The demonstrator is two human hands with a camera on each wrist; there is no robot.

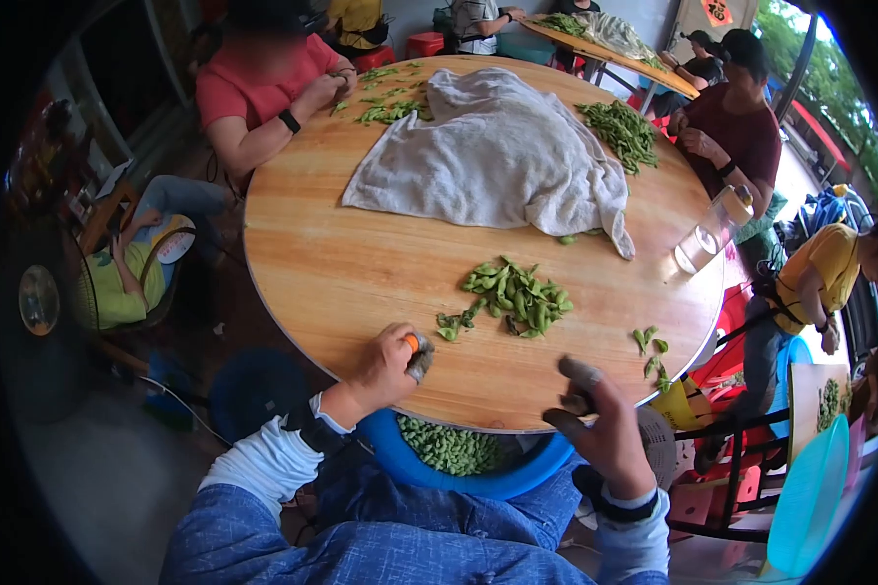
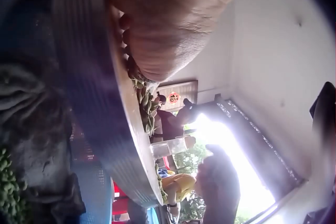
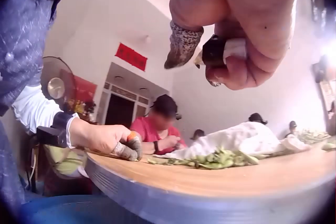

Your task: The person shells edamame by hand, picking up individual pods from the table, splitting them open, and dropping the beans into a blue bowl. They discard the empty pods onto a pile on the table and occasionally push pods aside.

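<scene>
Resting on the round wooden surface [image 1: 312,253], the left hand [image 1: 385,369] is curled; whether it pinches anything cannot be told. Green soybean pods [image 1: 525,300] lie ahead, between both hands, spreading sideways, their scattered left end nearest the left hand. The right hand [image 1: 610,424] is raised near the edge, thumb and forefinger apart. Below, a blue basin [image 1: 517,484] contains green beans [image 1: 444,447].
</scene>
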